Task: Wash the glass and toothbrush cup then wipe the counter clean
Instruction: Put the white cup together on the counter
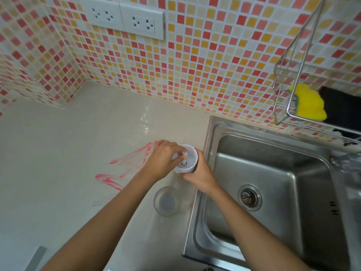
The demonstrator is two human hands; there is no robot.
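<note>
A white toothbrush cup (188, 160) stands upright on the pale counter (68, 173), just left of the sink. My right hand (197, 173) wraps around its near right side. My left hand (163, 160) covers its left rim, with fingers dipping into the cup and pinching something small and white inside. A clear drinking glass (167, 201) stands on the counter nearer to me, between my forearms, touched by neither hand. Red smears (125, 165) streak the counter left of the cup.
A steel sink (273, 192) with a drain strainer (250, 196) fills the right side. A wire rack (289, 98) on the tiled wall holds a yellow sponge (310, 104) and a black cloth (341, 108). Two wall sockets (125, 18) sit above the counter.
</note>
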